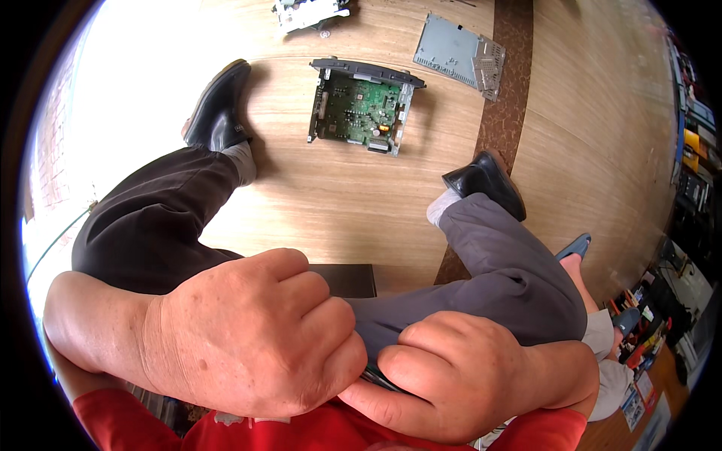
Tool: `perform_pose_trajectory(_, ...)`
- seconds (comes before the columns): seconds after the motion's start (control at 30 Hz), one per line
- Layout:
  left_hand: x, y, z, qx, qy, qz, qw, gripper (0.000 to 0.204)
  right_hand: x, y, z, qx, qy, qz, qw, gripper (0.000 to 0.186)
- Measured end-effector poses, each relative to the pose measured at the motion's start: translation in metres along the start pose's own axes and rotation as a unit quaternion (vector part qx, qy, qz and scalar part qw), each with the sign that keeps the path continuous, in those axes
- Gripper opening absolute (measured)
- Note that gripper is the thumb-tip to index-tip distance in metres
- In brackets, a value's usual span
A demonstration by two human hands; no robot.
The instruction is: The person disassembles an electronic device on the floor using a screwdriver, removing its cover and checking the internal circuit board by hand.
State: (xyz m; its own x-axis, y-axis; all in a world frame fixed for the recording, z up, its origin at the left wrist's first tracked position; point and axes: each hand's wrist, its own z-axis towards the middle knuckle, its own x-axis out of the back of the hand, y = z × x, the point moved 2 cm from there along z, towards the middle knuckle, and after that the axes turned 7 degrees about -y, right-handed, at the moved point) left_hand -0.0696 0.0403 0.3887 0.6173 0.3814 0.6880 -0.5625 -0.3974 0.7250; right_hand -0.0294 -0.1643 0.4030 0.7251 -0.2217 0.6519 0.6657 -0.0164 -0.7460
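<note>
Both my hands are closed close together in front of my red shirt. My left hand (263, 334) is curled with its back upward, so whatever its fingers hold is hidden. Beside it, my right hand (451, 376) has its fingers bent round, its index finger reaching toward the left hand. A sliver of a dark, shiny thing (385, 380) shows between the two hands; its kind cannot be made out. On the floor beyond, between my shoes, lies an opened car stereo chassis (365, 105) with a green circuit board inside and a dark front panel on the far side.
A grey metal cover plate (451, 52) lies at the far right, by a brown floor strip (505, 98). A white and metal mechanism (310, 11) sits at the far edge. Another person's foot (577, 252) and cluttered shelves (696, 150) are to the right. A dark flat box (346, 279) is between my legs.
</note>
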Motion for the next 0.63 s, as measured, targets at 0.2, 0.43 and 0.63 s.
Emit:
perform_pose_trajectory(0.2, -0.0023, 0.0005, -0.0005, -0.001, 0.016, 0.002, 1.000, 0.034, -0.0029, 0.0002, -0.0031, 0.000, -0.012, -0.002, 1.000, 0.021)
perform_pose_trajectory(0.43, -0.0050, 0.0032, 0.0006, -0.004, 0.036, 0.016, 0.999, 0.022, 0.0035, -0.0042, 0.0032, -0.034, -0.050, 0.031, 0.998, 0.012)
perform_pose_trajectory(0.63, 0.0023, 0.0025, 0.0068, -0.007, 0.012, 0.053, 0.999, 0.017, -0.0032, -0.0040, 0.0007, -0.030, -0.009, 0.000, 1.000, 0.015)
